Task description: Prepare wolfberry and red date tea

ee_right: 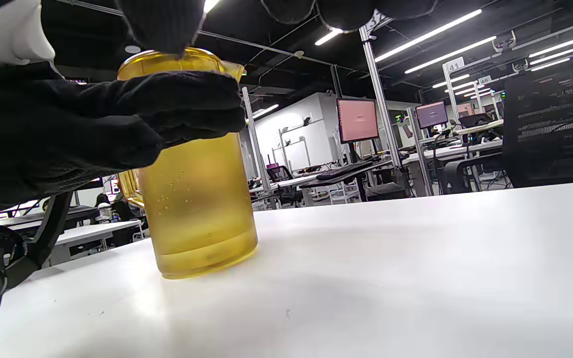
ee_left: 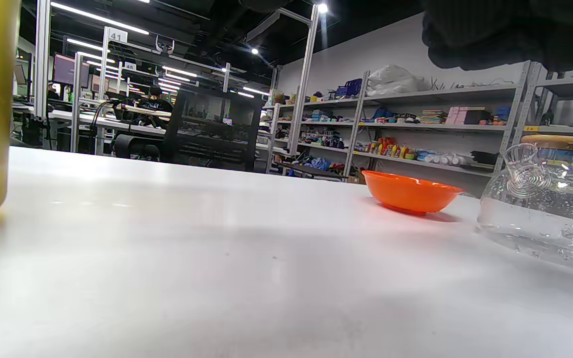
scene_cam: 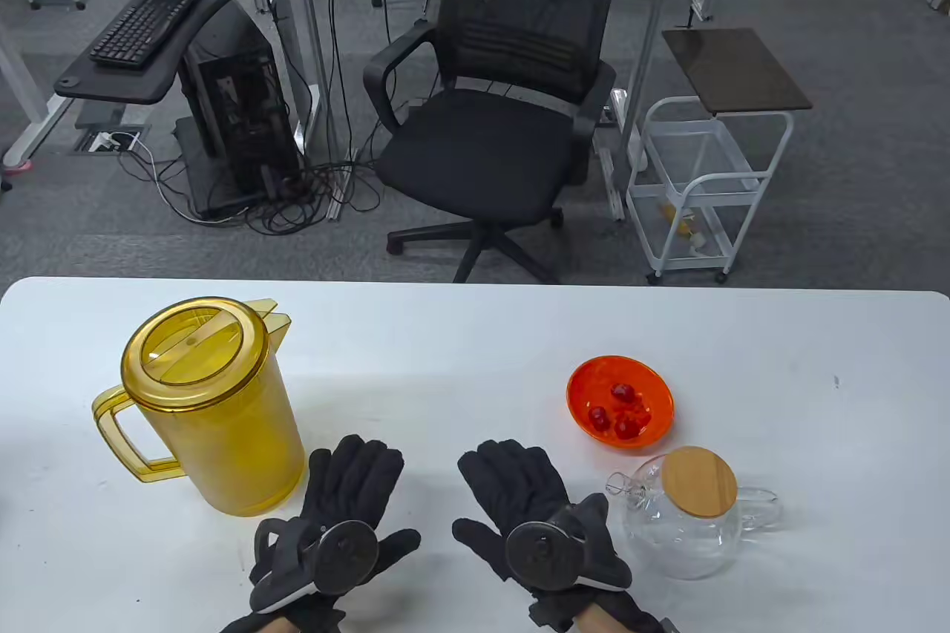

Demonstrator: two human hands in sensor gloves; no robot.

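Note:
A yellow lidded pitcher stands at the table's left; it also shows in the right wrist view. An orange bowl holds three red dates right of centre; the bowl shows in the left wrist view. A glass teapot with a wooden lid stands in front of the bowl, and shows in the left wrist view. My left hand lies open and empty just right of the pitcher. My right hand lies open and empty just left of the teapot.
The white table runs across the table view. Beyond its far edge stand a black office chair and a white trolley.

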